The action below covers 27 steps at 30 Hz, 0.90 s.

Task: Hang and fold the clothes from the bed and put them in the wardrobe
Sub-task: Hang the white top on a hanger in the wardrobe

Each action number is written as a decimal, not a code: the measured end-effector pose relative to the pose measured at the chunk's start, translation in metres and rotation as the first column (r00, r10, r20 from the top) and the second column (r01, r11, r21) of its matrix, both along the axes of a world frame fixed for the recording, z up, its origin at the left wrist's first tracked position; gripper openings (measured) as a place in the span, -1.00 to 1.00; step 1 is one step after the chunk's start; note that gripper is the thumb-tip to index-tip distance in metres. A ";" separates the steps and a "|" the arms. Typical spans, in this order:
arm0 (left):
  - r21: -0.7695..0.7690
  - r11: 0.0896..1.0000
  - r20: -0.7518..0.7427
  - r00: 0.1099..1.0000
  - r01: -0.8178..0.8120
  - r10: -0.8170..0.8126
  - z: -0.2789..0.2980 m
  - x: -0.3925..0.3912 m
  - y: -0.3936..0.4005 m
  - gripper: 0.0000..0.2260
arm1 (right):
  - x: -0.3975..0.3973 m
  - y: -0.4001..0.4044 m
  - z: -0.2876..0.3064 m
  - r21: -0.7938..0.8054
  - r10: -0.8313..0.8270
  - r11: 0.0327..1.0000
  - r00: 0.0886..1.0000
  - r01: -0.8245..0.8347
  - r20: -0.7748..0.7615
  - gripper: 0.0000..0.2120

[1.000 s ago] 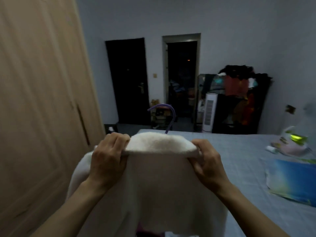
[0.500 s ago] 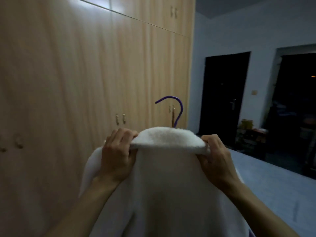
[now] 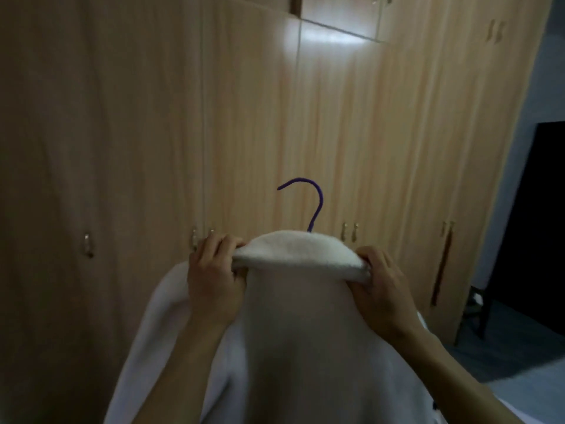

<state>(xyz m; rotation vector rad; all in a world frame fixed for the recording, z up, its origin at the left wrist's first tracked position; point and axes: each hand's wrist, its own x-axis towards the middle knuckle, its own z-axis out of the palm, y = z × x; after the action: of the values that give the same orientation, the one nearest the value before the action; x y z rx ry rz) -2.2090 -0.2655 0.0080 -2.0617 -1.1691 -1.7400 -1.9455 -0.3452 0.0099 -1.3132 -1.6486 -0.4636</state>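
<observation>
A white fleecy garment point(image 3: 299, 325) hangs on a purple hanger, and only the hanger's hook point(image 3: 315, 206) shows above the collar. My left hand point(image 3: 214, 276) grips the left end of the folded collar. At the collar's right end my right hand point(image 3: 382, 289) grips too. I hold the garment up in front of the light wooden wardrobe point(image 3: 250, 117), whose doors are all closed. The garment's lower part falls out of view at the bottom.
Metal door handles point(image 3: 350, 232) sit at about hand height along the wardrobe. One door at the right point(image 3: 440, 267) shows a dark gap along its edge. A dark doorway point(image 3: 538, 228) lies at the far right, with a strip of grey-blue bed point(image 3: 519, 390) at the lower right.
The view has swung left from the bed and the far doorways to face the wardrobe doors. Both hands keep the same grip on the garment's collar.
</observation>
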 end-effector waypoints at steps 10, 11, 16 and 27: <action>0.097 0.974 -0.188 0.957 -0.205 0.220 -0.023 -0.097 0.091 -0.72 | -0.077 0.145 -0.032 -0.048 0.255 0.963 0.956 -0.265 -0.143 -0.76; 0.098 0.973 -0.240 0.944 -0.208 0.226 -0.025 -0.104 0.101 -0.71 | -0.082 0.161 -0.037 -0.046 0.281 0.955 0.945 -0.292 -0.165 -0.76; 0.071 0.968 -0.464 0.851 -0.239 0.244 -0.037 -0.123 0.155 -0.71 | -0.087 0.248 -0.059 -0.051 0.418 0.901 0.894 -0.430 -0.164 -0.77; -0.002 0.957 -0.556 0.796 -0.290 0.240 -0.062 -0.153 0.258 -0.74 | -0.117 0.397 -0.084 -0.091 0.600 0.779 0.779 -0.621 -0.181 -0.66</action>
<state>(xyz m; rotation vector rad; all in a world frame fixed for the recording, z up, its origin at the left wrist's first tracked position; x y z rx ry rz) -2.3623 -0.0072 -0.0539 -2.1082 -1.2696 -0.8824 -2.0622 0.0518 -0.0741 -0.8017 -1.8930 0.1492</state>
